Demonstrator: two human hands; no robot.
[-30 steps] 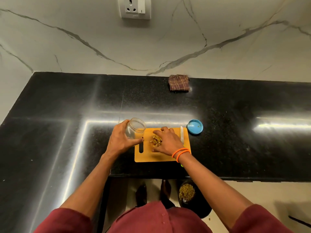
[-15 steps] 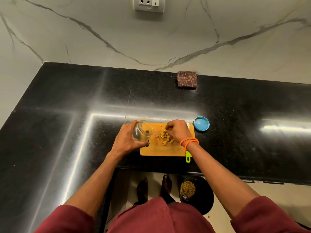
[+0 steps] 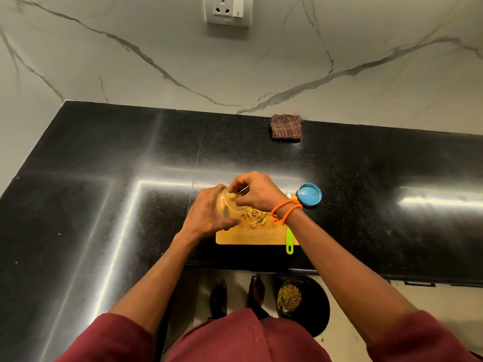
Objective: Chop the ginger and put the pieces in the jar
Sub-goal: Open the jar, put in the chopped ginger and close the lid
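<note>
My left hand (image 3: 206,214) grips a clear glass jar (image 3: 228,206), tilted with its mouth toward the right over the left end of a yellow cutting board (image 3: 251,235). My right hand (image 3: 257,192), wearing orange bands at the wrist, sits at the jar's mouth with its fingertips bunched there; what they hold is hidden. A small pile of chopped ginger pieces (image 3: 256,215) lies on the board just below that hand. A knife with a green handle (image 3: 289,240) lies along the board's right edge, its blade mostly covered by my wrist.
The jar's blue lid (image 3: 309,195) lies upturned on the black counter (image 3: 104,205) right of the board. A folded checked cloth (image 3: 286,127) sits at the back wall. Below the counter edge stands a dark bin (image 3: 305,304) with peelings, beside my feet.
My right hand rose from the ginger pile on the board to the jar's mouth. My left hand tipped the jar further toward the right.
</note>
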